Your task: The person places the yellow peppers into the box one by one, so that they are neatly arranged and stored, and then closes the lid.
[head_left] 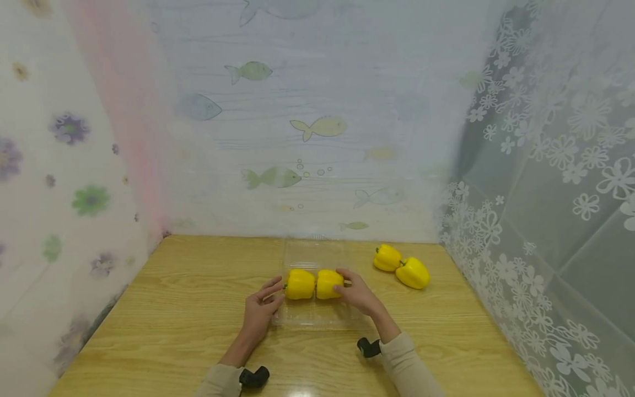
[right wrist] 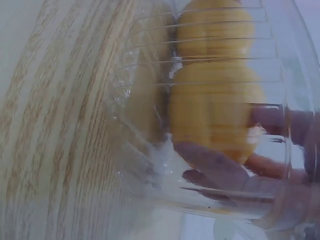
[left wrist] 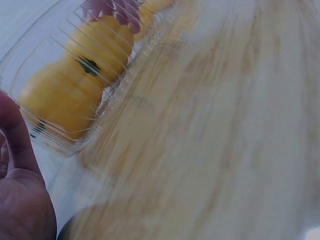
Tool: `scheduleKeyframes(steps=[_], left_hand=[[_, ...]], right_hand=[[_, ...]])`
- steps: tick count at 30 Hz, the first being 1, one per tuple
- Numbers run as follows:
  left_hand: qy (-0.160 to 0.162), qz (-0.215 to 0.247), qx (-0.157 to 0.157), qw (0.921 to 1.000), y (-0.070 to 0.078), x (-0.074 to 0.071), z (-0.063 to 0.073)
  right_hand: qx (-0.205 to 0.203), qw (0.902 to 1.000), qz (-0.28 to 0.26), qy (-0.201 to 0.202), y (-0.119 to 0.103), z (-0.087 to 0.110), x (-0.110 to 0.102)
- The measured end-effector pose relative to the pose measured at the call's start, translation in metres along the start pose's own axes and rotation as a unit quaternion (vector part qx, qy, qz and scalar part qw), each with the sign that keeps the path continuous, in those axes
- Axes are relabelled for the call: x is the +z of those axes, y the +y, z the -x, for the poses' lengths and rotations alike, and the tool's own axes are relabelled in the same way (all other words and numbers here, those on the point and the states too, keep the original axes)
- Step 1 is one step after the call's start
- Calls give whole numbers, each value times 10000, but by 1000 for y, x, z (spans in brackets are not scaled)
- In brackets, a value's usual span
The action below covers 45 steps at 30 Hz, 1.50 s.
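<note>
Two yellow bell peppers, the left one (head_left: 300,284) and the right one (head_left: 328,284), lie on their sides in a row in a clear plastic clamshell box (head_left: 317,320). My right hand (head_left: 361,295) reaches into the box and grips the right pepper, thumb on its near side and fingers on the far side. Through the clear wall in the right wrist view, its fingers (right wrist: 215,162) show against that pepper. At the box's left wall is my left hand (head_left: 260,311), its fingers extended right at the rim, close to the left pepper's green stem.
Two more yellow bell peppers, one farther back (head_left: 387,258) and one nearer (head_left: 413,273), lie on the wooden table (head_left: 198,298) right of the box. The box's lid (head_left: 317,251) lies folded back toward the fish-printed curtain (head_left: 317,209).
</note>
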<state>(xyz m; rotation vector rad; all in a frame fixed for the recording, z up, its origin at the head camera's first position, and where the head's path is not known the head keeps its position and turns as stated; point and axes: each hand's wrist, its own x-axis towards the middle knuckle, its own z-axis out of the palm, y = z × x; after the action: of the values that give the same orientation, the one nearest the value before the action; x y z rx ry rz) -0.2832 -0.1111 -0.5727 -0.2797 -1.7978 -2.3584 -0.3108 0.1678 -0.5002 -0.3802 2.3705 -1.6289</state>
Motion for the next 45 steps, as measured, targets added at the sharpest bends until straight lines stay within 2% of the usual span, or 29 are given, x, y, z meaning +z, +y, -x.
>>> scheduleKeyframes(steps=[8, 15, 18, 22, 25, 28, 31, 38, 43, 45], left_hand=[[74, 137, -76, 9998, 1, 3, 2], [40, 128, -58, 9999, 0, 2, 2], [54, 164, -56, 9998, 0, 1, 2], [65, 196, -45, 9998, 1, 0, 3], [48, 178, -7, 9998, 1, 0, 3], [19, 165, 27, 9999, 0, 0, 3], [2, 167, 42, 9999, 0, 0, 3], [41, 138, -2, 9999, -1, 1, 3], [-6, 207, -25, 9998, -2, 1, 2], [-16, 217, -25, 9998, -1, 1, 2]], right_hand=[[-228, 9956, 838, 361, -7, 5, 1], [-328, 9844, 1422, 984, -11, 9, -4], [-526, 9830, 1238, 1250, -9, 11, -11], [-966, 9833, 541, 1443, 1, 14, -22], [-1364, 9779, 162, 1573, 12, 16, -30], [-1481, 9716, 43, 1847, 22, 18, -38], [-1266, 9683, 11, 2152, 31, 19, -45], [-539, 9651, -303, 2544, 53, 17, -65], [-59, 9562, -502, 2882, 61, 23, -78], [-61, 9489, -589, 3100, 63, 24, -84]])
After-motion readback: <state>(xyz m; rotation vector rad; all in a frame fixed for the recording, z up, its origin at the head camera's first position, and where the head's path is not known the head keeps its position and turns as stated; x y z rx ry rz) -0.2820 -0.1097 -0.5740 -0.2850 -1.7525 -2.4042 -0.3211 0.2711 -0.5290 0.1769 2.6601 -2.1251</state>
